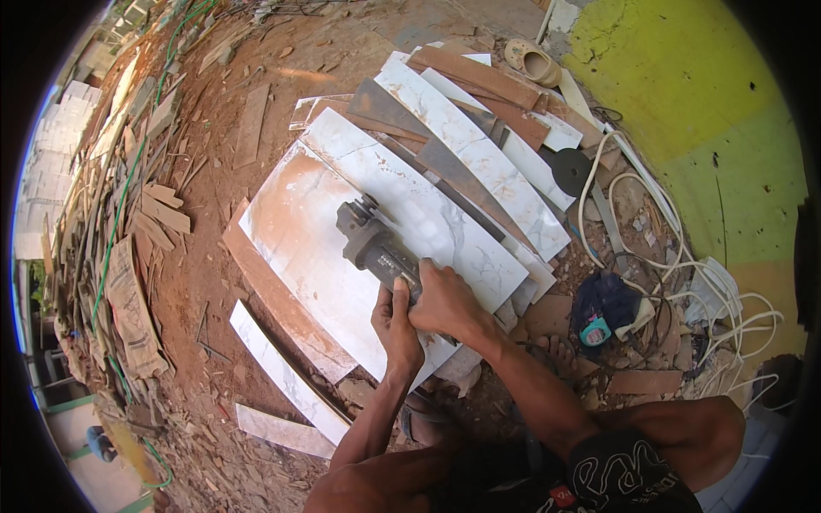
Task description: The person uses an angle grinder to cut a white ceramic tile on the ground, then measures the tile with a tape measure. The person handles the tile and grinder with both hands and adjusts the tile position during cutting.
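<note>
A dark angle grinder is held in both hands over marble-patterned white tiles stacked on the ground. My right hand is closed round the grinder's rear body. My left hand grips the same body from the left, just below. The grinder's head points up and left, above a tile whose left part is smeared with reddish dust. Brown tile pieces and grey strips lie among the stack. A narrow white cut strip lies to the lower left.
A tan clog, black disc, looped white cable and dark cloth lie to the right, before a yellow-green surface. Broken planks, a green hose and a paper sack lie left. My bare feet are among rubble below.
</note>
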### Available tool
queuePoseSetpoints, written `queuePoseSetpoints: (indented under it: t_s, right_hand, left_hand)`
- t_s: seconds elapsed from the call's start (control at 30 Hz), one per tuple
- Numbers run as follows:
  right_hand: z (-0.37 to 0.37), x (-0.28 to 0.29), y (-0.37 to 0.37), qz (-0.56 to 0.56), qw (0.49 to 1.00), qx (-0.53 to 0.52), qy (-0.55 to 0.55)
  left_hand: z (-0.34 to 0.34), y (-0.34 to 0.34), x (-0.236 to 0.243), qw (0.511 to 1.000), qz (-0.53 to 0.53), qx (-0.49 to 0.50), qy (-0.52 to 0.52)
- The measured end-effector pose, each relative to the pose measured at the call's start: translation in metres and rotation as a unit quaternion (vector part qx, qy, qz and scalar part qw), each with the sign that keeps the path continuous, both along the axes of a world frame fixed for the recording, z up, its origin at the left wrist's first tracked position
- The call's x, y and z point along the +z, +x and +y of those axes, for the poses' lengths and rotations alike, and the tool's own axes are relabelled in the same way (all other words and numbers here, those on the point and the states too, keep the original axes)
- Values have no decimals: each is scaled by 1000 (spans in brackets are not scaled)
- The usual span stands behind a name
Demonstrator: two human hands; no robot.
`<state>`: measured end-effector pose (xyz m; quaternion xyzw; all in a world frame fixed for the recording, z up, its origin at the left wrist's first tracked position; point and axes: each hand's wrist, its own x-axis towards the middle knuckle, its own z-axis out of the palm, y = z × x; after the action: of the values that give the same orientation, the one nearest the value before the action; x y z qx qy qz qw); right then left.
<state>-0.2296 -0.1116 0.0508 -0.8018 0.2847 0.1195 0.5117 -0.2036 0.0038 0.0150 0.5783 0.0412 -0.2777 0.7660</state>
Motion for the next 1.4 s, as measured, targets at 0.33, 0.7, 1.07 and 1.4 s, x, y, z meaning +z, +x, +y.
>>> queuePoseSetpoints:
  t_s: [0.33, 0.7, 1.07, 1.4]
  right_hand:
    - [2, 4, 5, 14, 1000, 2, 10]
    - [1, 1, 1, 15, 999, 0, -49]
    - [2, -4, 1, -23, 999, -5, -26]
    - [2, -20, -2, -59, 998, 2, -36]
  left_hand:
    - [4, 4, 2, 1000, 12, -8, 13]
    - [-5, -4, 6, 1000, 3, -3, 9]
    - [-2, 0, -1, 1000, -8, -2, 3]
    - [-2, -2, -6, 1000, -22, 11, 9]
